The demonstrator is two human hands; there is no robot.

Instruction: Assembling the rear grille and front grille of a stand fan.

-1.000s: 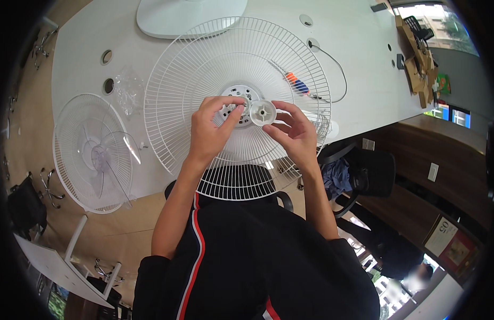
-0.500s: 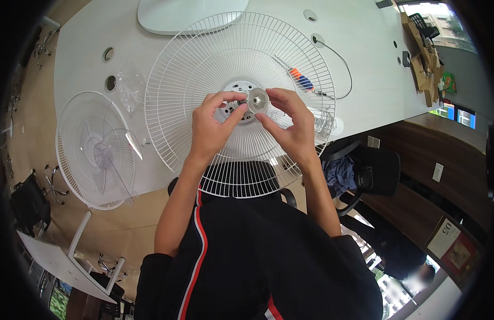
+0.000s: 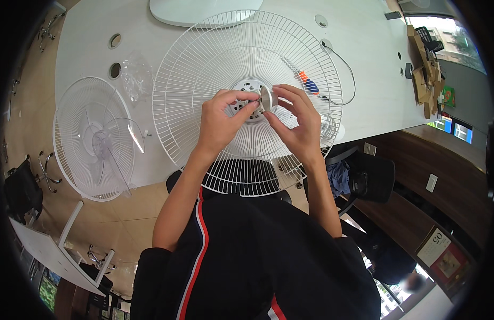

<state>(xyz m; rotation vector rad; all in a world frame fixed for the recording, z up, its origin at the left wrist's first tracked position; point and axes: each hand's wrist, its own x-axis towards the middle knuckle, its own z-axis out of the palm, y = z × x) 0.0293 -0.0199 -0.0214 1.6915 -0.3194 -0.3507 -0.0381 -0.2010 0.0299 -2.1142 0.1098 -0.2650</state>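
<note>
The cap was in the right hand, above the hub of the big guard. It lay at 10 o'clock from the right palm, grasped at its edge between the thumb and the fingers. Seen at a slant, its rim ran long from about 12 to 6 o'clock, so its axis pointed roughly from 3 to 9 o'clock, across towards the left hand.

The left grip came in from 8 o'clock, thumb and forefinger drawn close together just beside the cap's near edge; whether those 2 tips pinched a small part could not be told. The right hand was the nearer of the 2, being in contact with the cap.

On the tabletop, the screwdriver lay at 2 o'clock from the cap, the bag at 10, and the clear blades at 8, over the small guard.
</note>
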